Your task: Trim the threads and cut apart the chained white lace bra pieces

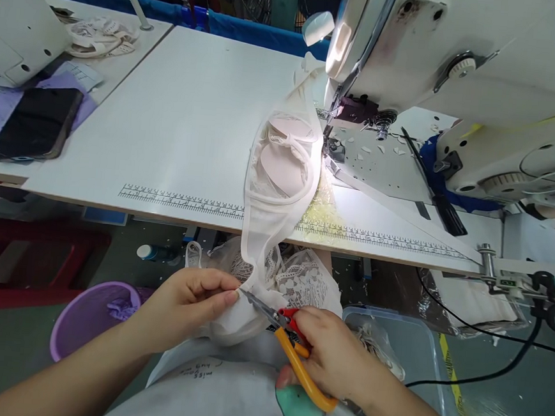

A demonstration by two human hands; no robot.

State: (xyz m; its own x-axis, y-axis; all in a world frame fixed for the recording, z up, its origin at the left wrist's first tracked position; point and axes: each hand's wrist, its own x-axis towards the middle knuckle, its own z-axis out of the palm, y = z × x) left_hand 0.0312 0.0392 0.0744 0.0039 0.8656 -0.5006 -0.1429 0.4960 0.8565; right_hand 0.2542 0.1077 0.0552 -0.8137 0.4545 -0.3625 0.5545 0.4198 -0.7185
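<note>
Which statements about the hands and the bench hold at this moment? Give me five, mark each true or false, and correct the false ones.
1. The right hand holds orange-handled scissors. True.
2. A printed ruler runs along the near edge of the white table. True.
3. The left hand lies flat on the white table. False: its thumb and fingers pinch the edge of the white garment.
4. The black phone rests partly over purple paper. True.
5. The purple bucket stands on top of the white table. False: it is below the tabletop.
</note>
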